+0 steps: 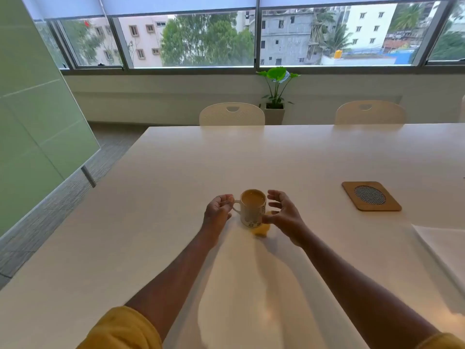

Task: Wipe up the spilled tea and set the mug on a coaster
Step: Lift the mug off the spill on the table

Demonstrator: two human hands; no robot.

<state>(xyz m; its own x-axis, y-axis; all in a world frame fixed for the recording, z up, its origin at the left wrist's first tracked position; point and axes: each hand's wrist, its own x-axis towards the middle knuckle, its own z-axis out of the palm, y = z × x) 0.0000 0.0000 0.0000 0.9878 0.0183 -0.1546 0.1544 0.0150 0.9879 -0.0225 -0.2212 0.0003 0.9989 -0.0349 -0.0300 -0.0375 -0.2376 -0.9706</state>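
1. With both hands flanking the mug and neither one gripping it, I read this as the opening step: getting the mug off the wet patch so the spill can be reached.
2. My left hand sits just beside the handle, fingers curled loosely inward but closed on nothing that I can see.
3. My right hand is on the other side, fingers spread apart in an open cup; the thumb is near or touching the mug's wall, I can't tell which.
4. The mug stands upright near the middle of the counter, close to full of milky tea, so any lift calls for a level, slow carry.
5. The spilled tea is a small yellowish puddle right at the mug's base on my near-right side, glossy on the smooth white surface.
6. The coaster lies well apart to the right: a flat wooden square with rounded corners and a round mesh inset.
7. A pale sheet, paper or cloth, lies at the right edge; I judge it the likely wiper, though that's a guess.
8. The mug is glazed white ceramic with small dark leaf prints, likely slick if tea has run down it.
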